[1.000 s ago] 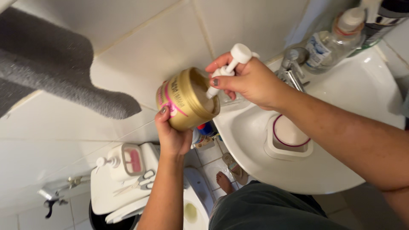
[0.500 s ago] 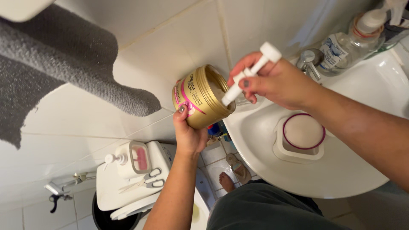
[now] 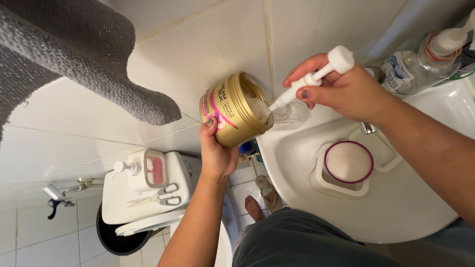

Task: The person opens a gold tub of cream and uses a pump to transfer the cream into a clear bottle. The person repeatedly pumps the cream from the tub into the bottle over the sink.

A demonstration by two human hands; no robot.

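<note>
Gold jar [image 3: 232,110]: tilted on its side, mouth toward the sink [image 3: 396,207], above its left rim.
Left hand [image 3: 216,153]: grip wrapped around the jar from below.
Right hand [image 3: 346,91]: fingers closed on white pump dispenser [image 3: 309,81], its tip inside the jar's mouth.

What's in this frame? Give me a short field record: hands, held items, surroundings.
left hand: grips a gold jar from below, tilted with its open mouth toward the other hand
right hand: holds a white pump head, its lower end at the jar's mouth
jar contents: pale cream visible inside
sink: white basin under the right hand, with a round pink-rimmed lid in its soap recess
sink edge: clear pump bottle
wall: grey towel on white tiles
below: scissors on a white toilet tank
</note>
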